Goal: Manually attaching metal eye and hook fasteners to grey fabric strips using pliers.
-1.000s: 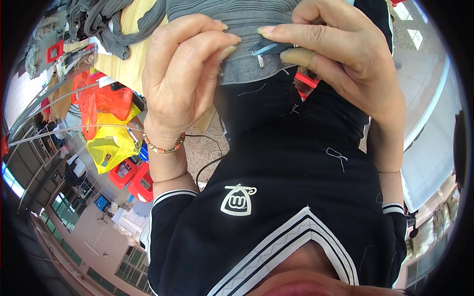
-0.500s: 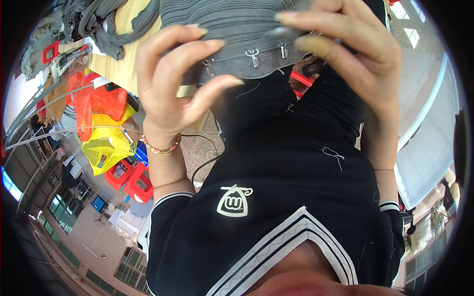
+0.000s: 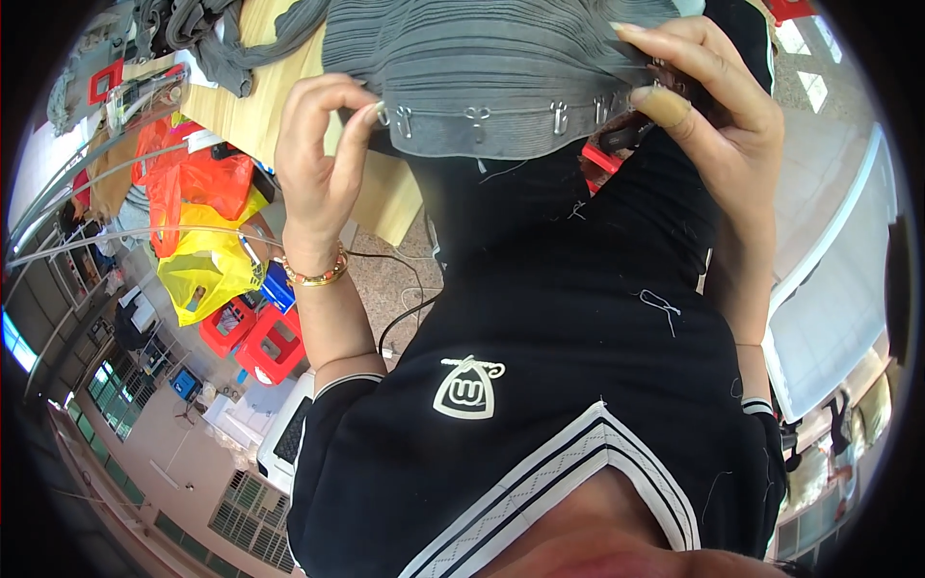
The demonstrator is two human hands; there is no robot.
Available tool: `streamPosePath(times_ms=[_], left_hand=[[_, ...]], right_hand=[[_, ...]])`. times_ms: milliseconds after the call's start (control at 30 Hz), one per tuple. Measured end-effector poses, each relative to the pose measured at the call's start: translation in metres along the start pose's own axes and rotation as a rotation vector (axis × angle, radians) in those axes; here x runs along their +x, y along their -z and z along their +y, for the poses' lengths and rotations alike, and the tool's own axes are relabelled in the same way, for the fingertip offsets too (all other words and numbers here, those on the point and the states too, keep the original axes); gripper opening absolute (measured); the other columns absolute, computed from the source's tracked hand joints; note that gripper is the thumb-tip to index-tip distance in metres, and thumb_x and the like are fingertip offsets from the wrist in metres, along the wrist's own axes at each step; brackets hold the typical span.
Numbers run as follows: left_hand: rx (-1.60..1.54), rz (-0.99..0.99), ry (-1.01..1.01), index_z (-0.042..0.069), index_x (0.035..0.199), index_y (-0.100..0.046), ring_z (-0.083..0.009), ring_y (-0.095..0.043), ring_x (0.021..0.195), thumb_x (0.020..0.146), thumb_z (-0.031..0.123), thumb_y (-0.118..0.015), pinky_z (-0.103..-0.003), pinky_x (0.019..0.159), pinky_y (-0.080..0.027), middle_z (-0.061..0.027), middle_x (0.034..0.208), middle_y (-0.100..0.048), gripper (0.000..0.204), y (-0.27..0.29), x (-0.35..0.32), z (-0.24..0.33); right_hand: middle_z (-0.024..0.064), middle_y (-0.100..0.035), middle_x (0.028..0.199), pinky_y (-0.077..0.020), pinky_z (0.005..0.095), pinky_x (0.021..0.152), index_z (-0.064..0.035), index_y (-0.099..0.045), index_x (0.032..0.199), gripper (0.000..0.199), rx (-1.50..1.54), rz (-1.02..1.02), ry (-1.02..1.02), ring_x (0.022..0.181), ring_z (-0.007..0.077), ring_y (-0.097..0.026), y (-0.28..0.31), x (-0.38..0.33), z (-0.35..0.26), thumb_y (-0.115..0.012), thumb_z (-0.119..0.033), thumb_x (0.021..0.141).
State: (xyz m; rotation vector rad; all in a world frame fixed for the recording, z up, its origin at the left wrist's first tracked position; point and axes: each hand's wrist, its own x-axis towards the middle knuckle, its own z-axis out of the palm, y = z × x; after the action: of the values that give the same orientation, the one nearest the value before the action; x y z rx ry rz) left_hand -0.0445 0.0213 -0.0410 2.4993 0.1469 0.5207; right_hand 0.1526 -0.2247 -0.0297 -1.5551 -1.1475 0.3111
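A grey ribbed garment (image 3: 482, 69) is stretched between my hands, above my black shirt. Along its near edge runs a smooth grey band with several small metal hooks (image 3: 559, 118) spaced apart. At the left end of this band, my left hand (image 3: 326, 159) is closed, thumb and forefinger pinching the fabric beside a hook. My right hand (image 3: 723, 111) grips the right end between thumb and fingers, with a yellowish covering on the thumb tip. Part of the fabric's right end is hidden behind those fingers.
A pale wooden tabletop (image 3: 258, 58) lies at the far left, with more grey fabric (image 3: 207, 39) heaped on it. Beside it hang a red plastic bag (image 3: 217, 188) and a yellow one (image 3: 202, 275), above red stools (image 3: 275, 347). A white bin (image 3: 838, 279) stands at right.
My left hand has gone from spread fingers over the band to a pinch at its left end. My right hand has moved slightly right, and the band now shows more hooks.
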Motion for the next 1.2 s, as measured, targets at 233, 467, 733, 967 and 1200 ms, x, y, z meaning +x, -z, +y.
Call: streamPosePath(times_ms=[233, 467, 733, 967, 1200], left_hand=[[-0.222, 0.362, 0.130, 0.000, 0.103, -0.063, -0.0146, -0.056, 0.091, 0.088, -0.001, -0.062, -0.026, 0.078, -0.045, -0.0100, 0.104, -0.062, 0.015, 0.004, 0.014, 0.033], [-0.198, 0.089, 0.080, -0.001, 0.101, -0.065, -0.0128, -0.050, 0.086, 0.081, -0.001, -0.070, -0.023, 0.075, -0.039, -0.0073, 0.103, -0.057, 0.020, -0.002, 0.023, 0.066], [-0.051, -0.011, 0.021, 0.002, 0.094, -0.067, -0.0146, -0.055, 0.088, 0.077, -0.001, -0.074, -0.025, 0.076, -0.043, -0.0056, 0.096, -0.059, 0.018, 0.001, 0.034, 0.075], [-0.021, -0.041, -0.046, 0.002, 0.089, -0.067, -0.0165, -0.057, 0.083, 0.075, -0.002, -0.074, -0.026, 0.074, -0.045, -0.0066, 0.092, -0.059, 0.016, 0.006, 0.035, 0.070], [-0.081, 0.226, -0.213, 0.005, 0.087, -0.069, -0.0198, -0.060, 0.076, 0.067, -0.001, -0.079, -0.029, 0.066, -0.046, -0.0060, 0.087, -0.064, 0.024, -0.014, 0.021, 0.050]], right_hand=[[0.0070, -0.059, 0.098, -0.0387, 0.0229, 0.071, 0.0034, -0.067, 0.113, 0.041, -0.043, -0.020, -0.017, 0.082, 0.0126, -0.050, 0.003, -0.017, 0.016, -0.071, 0.003, 0.072], [0.0070, -0.059, 0.096, -0.0386, 0.0230, 0.071, 0.0030, -0.067, 0.113, 0.042, -0.007, -0.022, -0.047, 0.081, 0.0124, -0.050, -0.004, -0.012, 0.004, -0.072, 0.002, 0.072], [0.0070, -0.061, 0.096, -0.0396, 0.0227, 0.069, 0.0010, -0.069, 0.112, 0.042, -0.060, -0.049, -0.008, 0.081, 0.0124, -0.052, -0.008, -0.009, -0.005, -0.073, 0.003, 0.071], [0.0067, -0.060, 0.095, -0.0414, 0.0221, 0.067, 0.0000, -0.069, 0.112, 0.043, -0.100, -0.095, 0.081, 0.081, 0.0124, -0.054, -0.009, 0.003, -0.014, -0.076, 0.002, 0.069], [0.0069, -0.059, 0.095, -0.0432, 0.0239, 0.066, -0.0003, -0.069, 0.114, 0.044, -0.200, -0.159, 0.149, 0.079, 0.0138, -0.054, -0.009, 0.008, -0.013, -0.075, 0.002, 0.070]])
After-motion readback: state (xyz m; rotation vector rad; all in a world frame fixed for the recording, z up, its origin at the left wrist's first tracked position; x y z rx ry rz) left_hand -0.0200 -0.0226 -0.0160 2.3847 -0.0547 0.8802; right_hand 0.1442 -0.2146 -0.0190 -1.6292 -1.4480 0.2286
